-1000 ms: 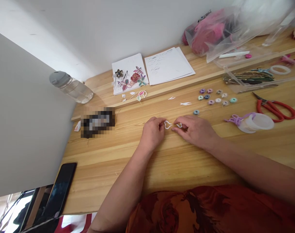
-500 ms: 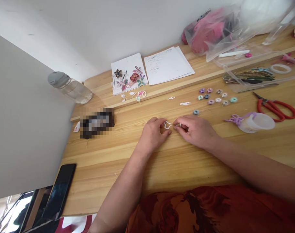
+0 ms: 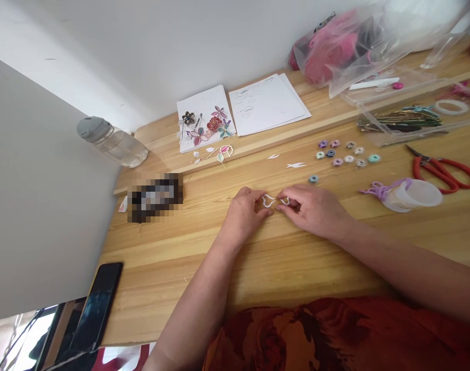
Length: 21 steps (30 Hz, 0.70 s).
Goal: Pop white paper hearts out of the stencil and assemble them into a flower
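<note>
Over the middle of the wooden desk, my left hand (image 3: pixel 245 215) pinches a white paper cutout (image 3: pixel 265 205), a thin petal-shaped outline with a hollow centre. Facing it, a small gap away, my right hand (image 3: pixel 314 210) holds a second white outlined cutout (image 3: pixel 284 201) between thumb and fingers. That piece is partly hidden by the fingers. White paper scraps (image 3: pixel 295 165) lie on the desk beyond my hands. Nearest to my right hand is a single blue-grey thread bobbin (image 3: pixel 313 179).
Several thread bobbins (image 3: pixel 349 159), red-handled pliers (image 3: pixel 437 172) and a plastic cup (image 3: pixel 423 196) with purple cord are at right. Behind are paper sheets (image 3: pixel 273 105), flower ornaments (image 3: pixel 214 123) and a clear box (image 3: pixel 389 139). A bottle (image 3: pixel 121 147) and a phone (image 3: pixel 99 301) stand left.
More of the cutout in my right hand shows between its fingers. Both hands stay almost in place. The view has shifted slightly.
</note>
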Tool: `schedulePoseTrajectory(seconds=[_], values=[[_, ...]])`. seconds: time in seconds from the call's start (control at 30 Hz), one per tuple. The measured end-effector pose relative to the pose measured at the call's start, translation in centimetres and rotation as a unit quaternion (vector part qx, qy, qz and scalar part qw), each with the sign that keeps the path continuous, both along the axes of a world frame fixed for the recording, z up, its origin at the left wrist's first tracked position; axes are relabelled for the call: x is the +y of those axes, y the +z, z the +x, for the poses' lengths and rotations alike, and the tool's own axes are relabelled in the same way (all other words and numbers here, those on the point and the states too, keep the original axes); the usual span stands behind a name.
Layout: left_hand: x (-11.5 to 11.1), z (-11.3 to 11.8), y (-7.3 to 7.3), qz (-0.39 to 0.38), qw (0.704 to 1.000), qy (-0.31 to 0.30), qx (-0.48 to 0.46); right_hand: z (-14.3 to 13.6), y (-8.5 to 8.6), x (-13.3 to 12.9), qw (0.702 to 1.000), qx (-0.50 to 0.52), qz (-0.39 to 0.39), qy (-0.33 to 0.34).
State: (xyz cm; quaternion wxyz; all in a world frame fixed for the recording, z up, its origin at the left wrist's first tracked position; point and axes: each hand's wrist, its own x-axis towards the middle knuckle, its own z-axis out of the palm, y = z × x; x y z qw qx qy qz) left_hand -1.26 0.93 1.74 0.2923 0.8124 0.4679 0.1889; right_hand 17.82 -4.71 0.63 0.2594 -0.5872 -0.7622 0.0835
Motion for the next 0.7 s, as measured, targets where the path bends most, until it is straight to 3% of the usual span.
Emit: schedulePoseTrajectory(seconds=[0.7], values=[[-0.39,0.17,-0.20,0.010,1.000,-0.003,-0.013,0.08,0.12,-0.05,1.000,0.004,-0.009,-0.008]])
